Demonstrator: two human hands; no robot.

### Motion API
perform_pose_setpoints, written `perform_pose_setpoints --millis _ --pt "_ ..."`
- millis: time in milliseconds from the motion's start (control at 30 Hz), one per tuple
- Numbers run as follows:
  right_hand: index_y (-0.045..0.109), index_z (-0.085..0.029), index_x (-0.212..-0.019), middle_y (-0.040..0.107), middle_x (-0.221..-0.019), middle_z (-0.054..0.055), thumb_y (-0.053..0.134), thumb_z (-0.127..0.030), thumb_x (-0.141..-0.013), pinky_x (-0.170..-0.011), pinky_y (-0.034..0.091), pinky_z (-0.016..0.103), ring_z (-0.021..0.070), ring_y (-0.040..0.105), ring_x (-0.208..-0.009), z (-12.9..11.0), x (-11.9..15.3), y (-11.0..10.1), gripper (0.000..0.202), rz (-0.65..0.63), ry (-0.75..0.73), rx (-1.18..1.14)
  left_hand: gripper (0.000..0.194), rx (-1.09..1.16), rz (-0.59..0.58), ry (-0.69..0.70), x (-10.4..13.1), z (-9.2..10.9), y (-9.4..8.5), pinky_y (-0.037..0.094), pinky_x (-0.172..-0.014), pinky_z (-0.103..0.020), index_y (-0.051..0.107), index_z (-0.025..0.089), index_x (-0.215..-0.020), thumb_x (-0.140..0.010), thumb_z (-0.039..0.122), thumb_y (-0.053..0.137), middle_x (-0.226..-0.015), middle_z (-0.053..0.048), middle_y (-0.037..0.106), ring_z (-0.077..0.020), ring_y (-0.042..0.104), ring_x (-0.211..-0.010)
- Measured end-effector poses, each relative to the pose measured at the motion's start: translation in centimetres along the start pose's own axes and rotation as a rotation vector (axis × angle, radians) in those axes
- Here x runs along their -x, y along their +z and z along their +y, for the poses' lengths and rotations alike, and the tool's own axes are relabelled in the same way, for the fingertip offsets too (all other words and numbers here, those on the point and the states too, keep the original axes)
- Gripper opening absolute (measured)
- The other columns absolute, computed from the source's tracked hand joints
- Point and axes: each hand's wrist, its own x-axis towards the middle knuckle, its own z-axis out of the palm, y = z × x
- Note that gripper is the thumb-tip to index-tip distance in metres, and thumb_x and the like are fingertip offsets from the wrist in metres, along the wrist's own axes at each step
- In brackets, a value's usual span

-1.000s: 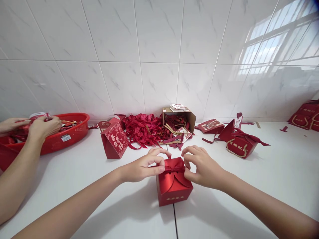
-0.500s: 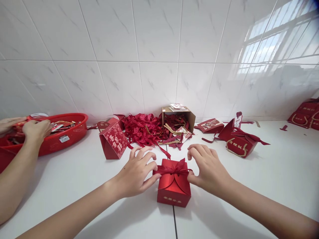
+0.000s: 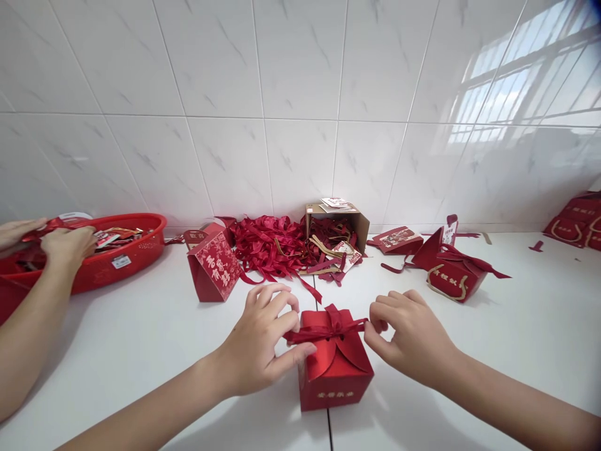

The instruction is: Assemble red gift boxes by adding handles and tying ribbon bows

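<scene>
White counter [image 3: 141, 351] runs along a tiled wall and carries everything. At its far left sits a big red basket [image 3: 117, 250], where another person's hands [image 3: 66, 244] are busy with small packets. A pile of red ribbons [image 3: 270, 244] lies at the back, next to a tipped brown carton [image 3: 335, 222]. A taller red bag [image 3: 213, 266] stands near the pile, and a fallen bag with rope handles [image 3: 451, 272] lies to the right.

Close to the front edge, in the middle, stands the small red gift box [image 3: 335, 366]. The left hand [image 3: 260, 347] presses against its left side, thumb on the front flap, fingers curled over the top. The right hand [image 3: 413, 338] pinches the right end of the ribbon bow [image 3: 328, 326] between thumb and fingertip.

A hard pull on that end could undo the bow, I think. A push from the left hand could also dent the thin flaps or slide the light box.
</scene>
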Motion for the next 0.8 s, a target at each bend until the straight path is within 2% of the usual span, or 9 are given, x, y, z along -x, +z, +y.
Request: perform_pose_setpoints --millis 133,267,367,433,533,667,733,800 --pt "0.046 -0.018 -0.059 0.053 -0.055 -0.004 0.052 -0.016 -0.071 -0.062 0.021 0.029 0.012 0.04 -0.057 0.2 0.2 0.7 0.013 0.103 -0.053 -0.021 0.032 -0.041 -0.028 -0.054 -0.1 -0.2 0.3 0.028 -0.087 -0.047 0.051 0.017 -0.07 -0.085 0.045 0.058 -0.091 -0.006 0.054 -0.0284 0.043 -0.1" --pt "0.044 -0.019 -0.068 0.051 -0.06 -0.004 0.052 -0.012 -0.067 -0.062 0.023 0.028 0.0121 0.038 -0.059 0.7 0.6 1.0 0.01 0.17 -0.134 -0.029 0.038 0.039 -0.148 -0.134 0.0 -0.1 0.2 0.032 -0.085 -0.048 0.051 0.017 -0.07 -0.082 0.052 0.06 -0.087 -0.006 0.051 -0.0261 0.043 -0.091" --pt "0.042 -0.02 -0.072 0.05 -0.064 -0.003 0.052 -0.011 -0.072 -0.064 0.028 0.028 0.0126 0.04 -0.062 1.5 1.1 1.3 0.013 0.177 -0.192 -0.114 0.031 0.257 -0.271 -0.184 0.1 -0.1 0.0 0.036 -0.088 -0.043 0.048 0.018 -0.075 -0.083 0.044 0.062 -0.101 -0.007 0.049 -0.0259 0.042 -0.1" --pt "0.04 -0.02 -0.073 0.05 -0.068 -0.002 0.05 -0.012 -0.077 -0.062 0.032 0.027 0.0126 0.042 -0.063 1.9 1.2 1.6 0.014 0.127 -0.156 -0.231 0.022 0.435 -0.311 -0.192 0.2 -0.1 0.0 0.038 -0.09 -0.038 0.045 0.019 -0.079 -0.085 0.032 0.061 -0.113 -0.007 0.047 -0.0237 0.042 -0.106" --pt "0.042 -0.021 -0.078 0.051 -0.075 0.0 0.048 -0.013 -0.081 -0.063 0.038 0.027 0.0136 0.046 -0.068 2.0 1.0 1.8 0.011 0.021 -0.028 -0.401 0.011 0.616 -0.296 -0.164 0.3 -0.1 0.2 0.041 -0.085 -0.03 0.042 0.019 -0.082 -0.088 0.017 0.05 -0.108 -0.005 0.05 -0.0171 0.048 -0.097" --pt "0.048 -0.023 -0.095 0.055 -0.085 0.001 0.049 -0.015 -0.08 -0.075 0.044 0.032 0.016 0.053 -0.08 0.9 0.2 1.1 0.017 -0.047 0.112 -0.705 0.015 0.658 -0.253 -0.134 0.3 0.0 0.4 0.042 -0.071 -0.024 0.042 0.019 -0.078 -0.088 0.007 0.043 -0.086 -0.002 0.053 -0.0122 0.048 -0.076" --pt "0.05 -0.023 -0.099 0.056 -0.09 0.002 0.047 -0.016 -0.081 -0.08 0.044 0.035 0.0171 0.054 -0.087 -0.3 0.0 0.7 0.02 -0.031 0.066 -0.773 0.013 0.641 -0.234 -0.135 0.1 0.2 0.2 0.042 -0.07 -0.023 0.045 0.018 -0.081 -0.088 0.008 0.045 -0.085 -0.002 0.053 -0.012 0.049 -0.075" --pt "0.052 -0.025 -0.109 0.057 -0.099 0.005 0.05 -0.02 -0.084 -0.084 0.042 0.039 0.0196 0.053 -0.093 -1.6 0.1 0.6 0.026 -0.012 -0.055 -0.663 0.009 0.619 -0.215 -0.108 -0.2 0.2 0.0 0.044 -0.073 -0.024 0.049 0.018 -0.088 -0.091 0.011 0.046 -0.088 -0.003 0.054 -0.0123 0.05 -0.078"
